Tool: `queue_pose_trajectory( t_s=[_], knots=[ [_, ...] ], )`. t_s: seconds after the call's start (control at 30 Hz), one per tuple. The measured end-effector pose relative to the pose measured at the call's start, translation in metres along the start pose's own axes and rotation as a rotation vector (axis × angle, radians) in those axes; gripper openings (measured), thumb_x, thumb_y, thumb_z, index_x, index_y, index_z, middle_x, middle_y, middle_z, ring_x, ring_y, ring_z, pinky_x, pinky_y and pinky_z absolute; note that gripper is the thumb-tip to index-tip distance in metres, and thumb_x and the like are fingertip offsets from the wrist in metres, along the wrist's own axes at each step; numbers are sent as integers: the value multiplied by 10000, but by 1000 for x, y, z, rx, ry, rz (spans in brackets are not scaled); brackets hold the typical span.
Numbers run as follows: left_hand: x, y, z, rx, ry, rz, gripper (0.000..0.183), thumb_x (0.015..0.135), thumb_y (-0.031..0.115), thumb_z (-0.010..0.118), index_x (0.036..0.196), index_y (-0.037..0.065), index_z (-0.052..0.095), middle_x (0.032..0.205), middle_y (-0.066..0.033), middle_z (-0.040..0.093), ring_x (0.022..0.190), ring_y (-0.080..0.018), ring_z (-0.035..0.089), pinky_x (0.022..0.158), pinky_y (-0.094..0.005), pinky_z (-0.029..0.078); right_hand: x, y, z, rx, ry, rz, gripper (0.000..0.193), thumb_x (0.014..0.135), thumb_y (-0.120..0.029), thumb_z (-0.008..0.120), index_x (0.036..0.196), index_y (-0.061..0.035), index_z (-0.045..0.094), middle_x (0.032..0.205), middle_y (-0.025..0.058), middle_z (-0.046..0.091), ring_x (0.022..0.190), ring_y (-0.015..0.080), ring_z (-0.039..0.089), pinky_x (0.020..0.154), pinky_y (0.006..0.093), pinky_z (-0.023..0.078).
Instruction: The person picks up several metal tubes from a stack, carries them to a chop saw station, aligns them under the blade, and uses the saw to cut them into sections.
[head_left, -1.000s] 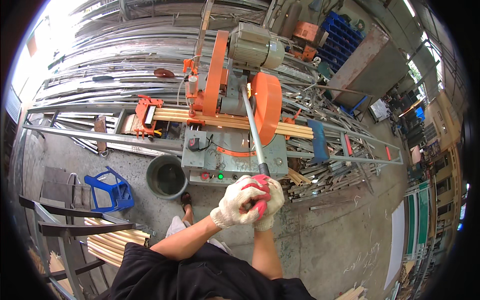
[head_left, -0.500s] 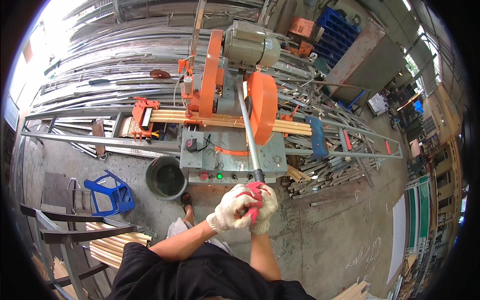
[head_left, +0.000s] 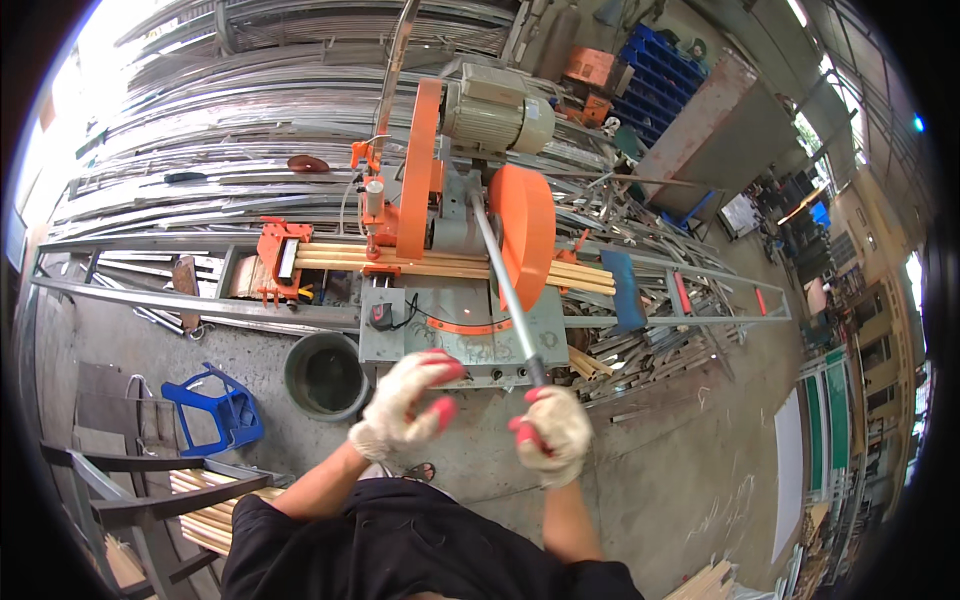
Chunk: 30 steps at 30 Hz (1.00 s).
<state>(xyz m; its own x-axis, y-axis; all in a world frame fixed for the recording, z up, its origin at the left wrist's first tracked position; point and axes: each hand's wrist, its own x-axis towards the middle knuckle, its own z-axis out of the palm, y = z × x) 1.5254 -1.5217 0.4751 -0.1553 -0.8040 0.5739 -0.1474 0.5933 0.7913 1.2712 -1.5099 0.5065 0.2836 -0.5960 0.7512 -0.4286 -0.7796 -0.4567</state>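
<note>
My right hand [head_left: 555, 436], in a white knit glove with red fingertips, is closed round the lower end of the long lever [head_left: 508, 292] of a cut-off saw. My left hand [head_left: 403, 402], gloved the same way, is off the lever with thumb and fingers spread, above the front of the grey saw base [head_left: 465, 352]. Ahead, an orange guard [head_left: 525, 225] covers the blade. Several yellowish tubes [head_left: 340, 259] lie side by side across the base, passing under the saw head. Their left ends meet an orange stop [head_left: 283, 262]; the right ends reach a blue plate [head_left: 625, 290].
Left of the base stands a dark bucket [head_left: 327, 377], with a blue stool [head_left: 215, 410] further left. A metal rack [head_left: 130, 510] holds more tubes [head_left: 205, 510] at lower left. Metal lengths [head_left: 220, 115] are stacked behind the saw. A grey motor [head_left: 495, 108] sits on top of it.
My hands were together at the lever's end; the left has let go, moved left and opened. The right stays on the lever. The bright sparks or light near the guard no longer show.
</note>
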Motion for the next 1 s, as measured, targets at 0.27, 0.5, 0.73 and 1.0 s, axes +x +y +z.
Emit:
queue_pose_trajectory(
  t_s=[0.27,0.5,0.73,1.0],
  knots=[
    [-94,-120,-53,256,33,-566,274,874,112,702,1134,31,681,1033,-159,693,927,-323,699,798,-380,554,312,17,-23,160,406,115,319,985,-206,671,742,-9,734,572,-31,573,513,34,475,476,224,301],
    [-184,-179,-87,438,-559,-939,431,861,399,687,1101,45,736,1047,-219,736,1027,-408,700,890,-483,543,525,98,-38,109,278,2,371,964,-265,674,682,-26,686,532,31,595,381,96,470,388,280,383],
    [-206,-225,-132,536,-587,-1092,389,880,386,644,1003,32,747,1001,-243,730,996,-434,692,877,-511,538,521,101,-27,52,334,-109,395,948,-357,707,717,-40,662,538,25,552,402,111,460,448,302,459],
    [-209,-294,-125,363,-376,-1139,342,861,315,617,987,28,754,915,-221,734,919,-385,721,799,-467,538,497,164,-94,636,105,-155,436,1033,-438,619,1183,-32,669,1072,126,760,958,251,737,891,409,601]
  ],
)
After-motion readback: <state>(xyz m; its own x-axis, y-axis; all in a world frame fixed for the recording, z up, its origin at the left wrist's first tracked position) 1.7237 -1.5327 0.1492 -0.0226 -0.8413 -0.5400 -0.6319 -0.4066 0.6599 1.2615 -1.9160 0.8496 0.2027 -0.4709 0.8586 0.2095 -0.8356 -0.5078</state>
